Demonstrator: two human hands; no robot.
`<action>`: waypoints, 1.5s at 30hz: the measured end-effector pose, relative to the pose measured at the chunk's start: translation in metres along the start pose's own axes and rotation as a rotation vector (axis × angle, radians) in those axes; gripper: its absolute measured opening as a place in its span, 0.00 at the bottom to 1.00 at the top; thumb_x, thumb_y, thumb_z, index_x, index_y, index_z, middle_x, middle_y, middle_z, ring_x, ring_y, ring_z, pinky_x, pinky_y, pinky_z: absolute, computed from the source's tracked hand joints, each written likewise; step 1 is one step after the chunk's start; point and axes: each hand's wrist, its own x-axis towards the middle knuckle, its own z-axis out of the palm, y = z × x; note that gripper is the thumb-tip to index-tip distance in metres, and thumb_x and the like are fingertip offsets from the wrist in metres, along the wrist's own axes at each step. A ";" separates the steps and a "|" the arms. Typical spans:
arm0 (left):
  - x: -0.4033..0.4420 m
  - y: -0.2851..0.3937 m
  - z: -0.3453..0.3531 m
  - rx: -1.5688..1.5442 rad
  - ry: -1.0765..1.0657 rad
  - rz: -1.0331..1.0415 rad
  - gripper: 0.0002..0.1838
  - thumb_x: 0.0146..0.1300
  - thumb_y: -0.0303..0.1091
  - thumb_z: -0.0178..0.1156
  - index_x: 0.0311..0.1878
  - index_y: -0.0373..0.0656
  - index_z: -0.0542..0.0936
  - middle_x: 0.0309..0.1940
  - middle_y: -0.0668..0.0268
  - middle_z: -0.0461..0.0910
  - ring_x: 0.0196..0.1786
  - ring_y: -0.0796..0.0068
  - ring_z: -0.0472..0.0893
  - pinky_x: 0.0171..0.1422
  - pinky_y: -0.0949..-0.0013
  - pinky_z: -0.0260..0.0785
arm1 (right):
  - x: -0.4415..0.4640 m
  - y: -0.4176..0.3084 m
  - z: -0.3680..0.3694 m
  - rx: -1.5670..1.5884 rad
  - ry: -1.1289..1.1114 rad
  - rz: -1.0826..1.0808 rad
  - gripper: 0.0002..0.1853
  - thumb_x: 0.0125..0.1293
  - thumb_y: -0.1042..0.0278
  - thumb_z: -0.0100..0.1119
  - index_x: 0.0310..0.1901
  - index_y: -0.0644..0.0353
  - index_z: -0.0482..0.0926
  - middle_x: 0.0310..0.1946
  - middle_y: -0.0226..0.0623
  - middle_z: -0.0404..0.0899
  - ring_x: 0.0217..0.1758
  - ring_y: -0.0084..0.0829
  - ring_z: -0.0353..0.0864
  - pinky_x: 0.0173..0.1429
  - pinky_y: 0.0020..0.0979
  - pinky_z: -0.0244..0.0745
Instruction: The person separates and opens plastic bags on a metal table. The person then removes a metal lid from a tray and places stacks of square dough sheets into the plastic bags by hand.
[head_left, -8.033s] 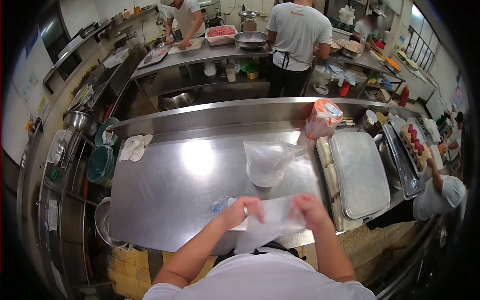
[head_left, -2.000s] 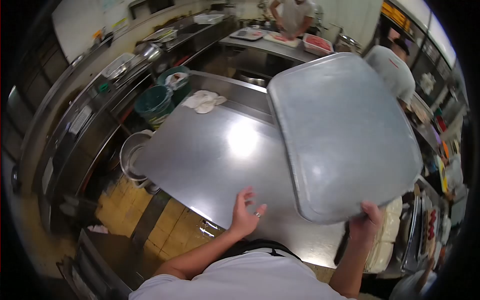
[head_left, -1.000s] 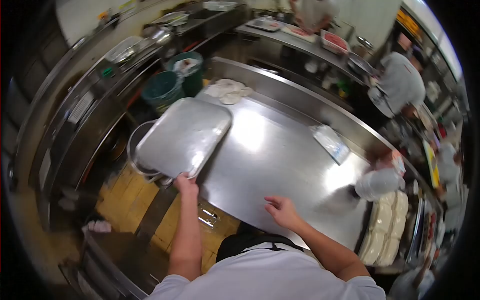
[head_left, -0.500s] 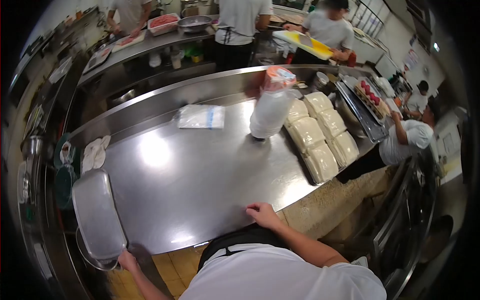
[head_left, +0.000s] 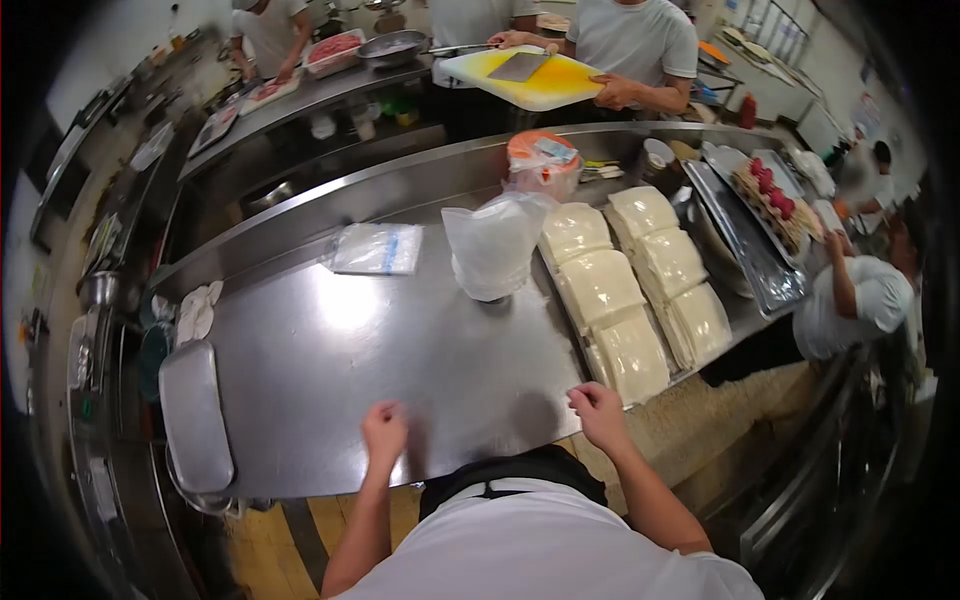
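My left hand (head_left: pixel 385 430) hovers over the front of the steel table (head_left: pixel 400 380), fingers curled with nothing in them. My right hand (head_left: pixel 600 412) is at the front edge, fingers drawn together, close to the tray of dough; whether it grips anything is too small to tell. Several pale, plastic-wrapped dough slabs (head_left: pixel 603 290) lie in two rows on that tray. The metal lid-like tray (head_left: pixel 196 415) rests at the table's left end. A clear plastic bag (head_left: pixel 490 245) stands near the back, beside an orange-and-white bundle (head_left: pixel 543 163). A flat plastic packet (head_left: pixel 376 249) lies left of it.
A white cloth (head_left: pixel 198 311) lies at the back left corner. Behind the table a person carries a yellow-and-white board (head_left: pixel 530 77) with a blade on it. Dark trays (head_left: pixel 750 240) and a carton with red items (head_left: pixel 772 195) are at the right.
My left hand has let go of the metal tray at the left end and moved right. My right hand has moved right towards the dough. The view has shifted, and the board-carrying person is nearer the table.
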 end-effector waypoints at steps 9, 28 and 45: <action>0.105 0.110 0.111 0.445 0.094 0.395 0.12 0.62 0.33 0.60 0.47 0.40 0.84 0.44 0.54 0.84 0.50 0.50 0.82 0.55 0.53 0.75 | 0.016 -0.017 -0.085 0.004 -0.066 0.028 0.09 0.69 0.70 0.62 0.40 0.68 0.85 0.27 0.34 0.84 0.30 0.20 0.79 0.37 0.27 0.75; 0.132 0.094 0.103 0.344 -0.127 0.620 0.03 0.62 0.25 0.55 0.35 0.38 0.77 0.32 0.51 0.78 0.40 0.45 0.77 0.46 0.49 0.69 | -0.031 -0.037 -0.020 -0.070 -0.108 0.220 0.16 0.67 0.60 0.64 0.46 0.65 0.85 0.36 0.47 0.87 0.39 0.36 0.87 0.46 0.35 0.80; -0.026 0.226 0.114 -0.184 -0.371 0.446 0.11 0.67 0.25 0.64 0.52 0.38 0.83 0.48 0.63 0.85 0.51 0.73 0.82 0.58 0.68 0.73 | 0.146 -0.082 -0.064 0.165 0.190 0.056 0.16 0.63 0.66 0.59 0.29 0.75 0.82 0.22 0.46 0.84 0.27 0.36 0.86 0.31 0.39 0.78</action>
